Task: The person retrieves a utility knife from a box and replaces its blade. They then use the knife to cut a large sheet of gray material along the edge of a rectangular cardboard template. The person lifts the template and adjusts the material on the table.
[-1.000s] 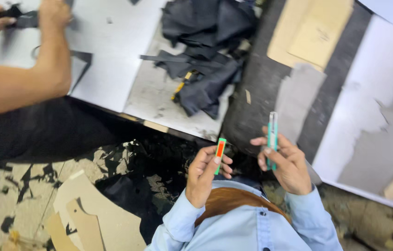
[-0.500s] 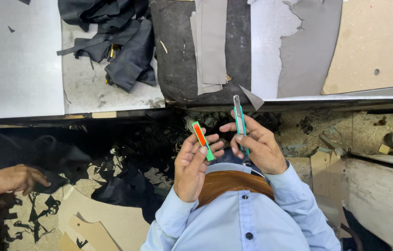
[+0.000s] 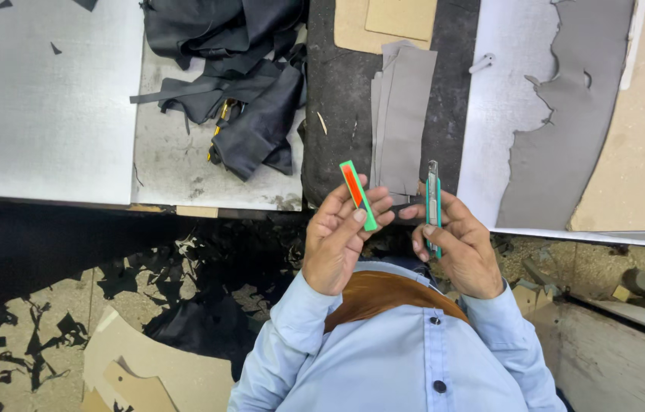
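Note:
My left hand (image 3: 339,236) pinches a small flat green case with an orange-red face (image 3: 357,194), tilted up to the left. My right hand (image 3: 456,244) grips a green-handled utility knife (image 3: 433,200) held upright, its metal tip pointing away from me. Both hands hover close together just in front of the table's near edge, above my light blue shirt. Right behind them a stack of grey leather pieces (image 3: 401,114) lies on a dark mat (image 3: 337,130).
A heap of black leather scraps (image 3: 234,72) rests on the grey metal tabletop (image 3: 40,107) to the left. A large grey leather hide (image 3: 562,130) and tan boards (image 3: 643,145) lie at the right. Black offcuts and cardboard (image 3: 147,366) litter the floor.
The view has swung so the table lies square ahead, and another person's arm at the left has dropped out of sight. My hands still hold the case and the knife.

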